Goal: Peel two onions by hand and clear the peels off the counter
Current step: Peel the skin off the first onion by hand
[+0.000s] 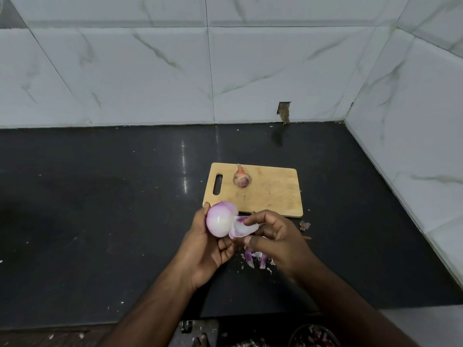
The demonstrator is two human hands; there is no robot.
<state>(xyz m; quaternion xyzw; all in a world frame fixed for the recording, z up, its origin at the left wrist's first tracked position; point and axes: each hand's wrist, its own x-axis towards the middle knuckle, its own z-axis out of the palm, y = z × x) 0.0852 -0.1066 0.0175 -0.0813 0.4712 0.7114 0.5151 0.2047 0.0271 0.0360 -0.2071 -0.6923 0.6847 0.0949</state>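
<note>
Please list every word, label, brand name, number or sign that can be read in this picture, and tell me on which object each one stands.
None: no readable text shows anywhere.
The cutting board is bare wood, with no brand mark visible.
The wall tiles carry only marble veining.
The black counter and both onions bear no label or sticker.

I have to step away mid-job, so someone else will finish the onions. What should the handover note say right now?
Left hand: grips the nearly peeled onion above the counter.
Right hand: pinches a loose purple layer attached to that onion, pulling it away.
Second onion: unpeeled, lying on the cutting board.
Peels: scattered on the counter under the hands, a few bits right of them.
Done: first onion mostly stripped.
Left: free that last layer, peel the second onion, clear all peels off the counter.
</note>
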